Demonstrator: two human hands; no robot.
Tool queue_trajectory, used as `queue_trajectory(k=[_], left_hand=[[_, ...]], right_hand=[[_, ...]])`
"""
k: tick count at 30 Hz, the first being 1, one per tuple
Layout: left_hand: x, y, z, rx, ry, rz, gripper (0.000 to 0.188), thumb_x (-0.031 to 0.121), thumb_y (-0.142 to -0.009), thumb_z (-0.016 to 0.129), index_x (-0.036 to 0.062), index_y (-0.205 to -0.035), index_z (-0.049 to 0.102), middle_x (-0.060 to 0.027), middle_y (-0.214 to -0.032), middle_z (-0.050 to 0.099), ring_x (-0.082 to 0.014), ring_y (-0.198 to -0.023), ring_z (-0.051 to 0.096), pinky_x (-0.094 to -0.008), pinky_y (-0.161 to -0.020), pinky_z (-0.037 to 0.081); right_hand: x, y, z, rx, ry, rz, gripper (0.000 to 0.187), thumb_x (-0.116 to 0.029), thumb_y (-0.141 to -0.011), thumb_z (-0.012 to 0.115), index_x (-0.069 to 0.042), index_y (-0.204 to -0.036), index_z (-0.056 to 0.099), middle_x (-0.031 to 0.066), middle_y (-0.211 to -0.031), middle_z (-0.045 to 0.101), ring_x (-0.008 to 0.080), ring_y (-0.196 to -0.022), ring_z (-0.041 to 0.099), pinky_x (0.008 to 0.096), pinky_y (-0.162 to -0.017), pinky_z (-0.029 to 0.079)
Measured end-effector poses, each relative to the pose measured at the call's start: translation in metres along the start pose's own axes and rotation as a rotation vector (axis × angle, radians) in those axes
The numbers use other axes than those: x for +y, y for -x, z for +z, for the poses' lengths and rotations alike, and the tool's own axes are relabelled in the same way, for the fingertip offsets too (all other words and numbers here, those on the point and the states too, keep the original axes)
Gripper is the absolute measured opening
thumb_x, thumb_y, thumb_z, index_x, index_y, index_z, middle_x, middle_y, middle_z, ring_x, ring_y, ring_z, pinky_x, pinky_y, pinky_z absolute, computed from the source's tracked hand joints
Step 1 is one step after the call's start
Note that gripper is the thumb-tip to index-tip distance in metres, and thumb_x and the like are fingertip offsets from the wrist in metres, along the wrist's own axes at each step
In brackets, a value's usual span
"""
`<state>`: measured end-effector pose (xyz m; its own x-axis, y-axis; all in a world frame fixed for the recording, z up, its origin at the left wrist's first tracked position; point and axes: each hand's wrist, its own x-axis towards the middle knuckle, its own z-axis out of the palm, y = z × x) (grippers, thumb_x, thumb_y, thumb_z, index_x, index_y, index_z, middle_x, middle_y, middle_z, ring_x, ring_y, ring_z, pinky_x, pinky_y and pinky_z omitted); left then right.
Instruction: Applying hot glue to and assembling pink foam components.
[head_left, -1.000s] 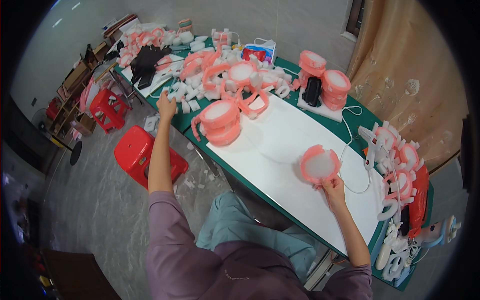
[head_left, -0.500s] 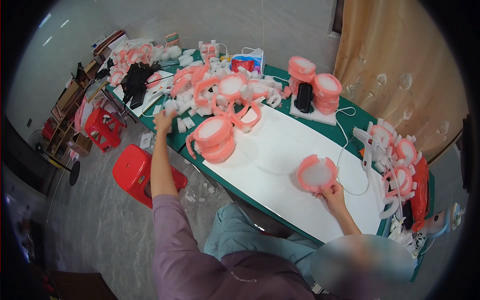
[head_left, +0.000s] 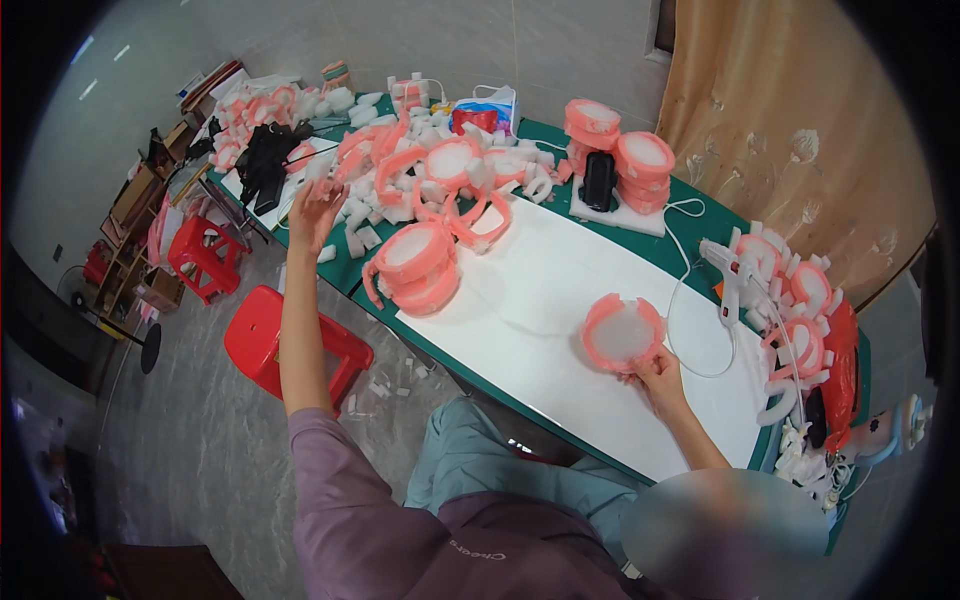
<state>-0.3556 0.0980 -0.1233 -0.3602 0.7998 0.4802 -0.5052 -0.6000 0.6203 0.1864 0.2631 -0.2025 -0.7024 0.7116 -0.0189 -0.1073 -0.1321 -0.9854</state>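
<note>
My right hand [head_left: 660, 378] grips the lower right rim of a round pink foam ring [head_left: 622, 335] with a white centre, held over the white board [head_left: 540, 365]. The ring has a gap at its top edge. My left arm is stretched far out to the left, and my left hand [head_left: 314, 215] is raised at the near edge of the pile of white foam pieces [head_left: 365, 215]. Its fingers look spread, and I make out nothing held in them. Between the hands stands a stack of pink foam rings [head_left: 418, 270] on the board's left end.
More pink ring stacks [head_left: 643, 170] stand at the back beside a black object [head_left: 599, 182]. A white glue gun [head_left: 728, 280] with a looping cord lies at right, near more foam rings [head_left: 800, 340]. Red stools [head_left: 275, 335] stand on the floor at left.
My left hand has moved up and slightly left, farther over the foam pile. The right hand still holds the pink foam ring, and the view has shifted slightly.
</note>
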Motion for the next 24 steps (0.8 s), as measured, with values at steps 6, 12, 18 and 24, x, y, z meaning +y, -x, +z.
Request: queue_trajectory(k=[6,12,18,24], left_hand=[[-0.053,-0.019,0.139,0.118,-0.438,-0.047,0.037,0.009,-0.080,0.054,0.0036,-0.116,0.045,-0.0102,-0.104,0.053,-0.0194,-0.098,0.053,-0.0307,-0.087,0.043],[-0.139,0.012,0.221,-0.239,-1.000,0.157,0.044,-0.002,-0.068,0.066,0.0036,-0.109,0.049,-0.0090,-0.105,0.055,-0.0148,-0.087,0.057,-0.0241,-0.066,0.047],[-0.194,0.045,0.254,-0.399,-1.397,0.324,0.037,0.002,-0.064,0.070,0.0059,-0.098,0.058,-0.0100,-0.107,0.052,-0.0210,-0.086,0.056,-0.0268,-0.064,0.047],[-0.205,0.051,0.279,-0.485,-1.483,0.514,0.046,-0.003,-0.062,0.065,0.0109,-0.105,0.059,-0.0083,-0.110,0.051,-0.0254,-0.096,0.051,-0.0286,-0.072,0.047]], right_hand=[[0.000,0.001,-0.001,0.023,-0.048,0.018,0.021,-0.007,-0.083,0.055,0.002,-0.102,0.051,0.0064,-0.077,0.059,0.0117,-0.064,0.056,0.0222,-0.058,0.045],[0.008,-0.003,0.000,0.107,-0.145,-0.053,0.026,-0.009,-0.083,0.057,0.001,-0.105,0.049,0.0053,-0.079,0.058,0.0110,-0.063,0.054,0.0221,-0.057,0.045],[0.004,-0.001,0.003,0.157,-0.182,-0.087,0.016,-0.006,-0.082,0.057,0.001,-0.094,0.049,0.0085,-0.079,0.056,0.0138,-0.067,0.055,0.0240,-0.060,0.047],[0.002,0.001,0.005,0.157,-0.057,-0.084,0.028,-0.008,-0.081,0.058,0.002,-0.105,0.049,0.0048,-0.081,0.057,0.0089,-0.068,0.054,0.0217,-0.060,0.045]])
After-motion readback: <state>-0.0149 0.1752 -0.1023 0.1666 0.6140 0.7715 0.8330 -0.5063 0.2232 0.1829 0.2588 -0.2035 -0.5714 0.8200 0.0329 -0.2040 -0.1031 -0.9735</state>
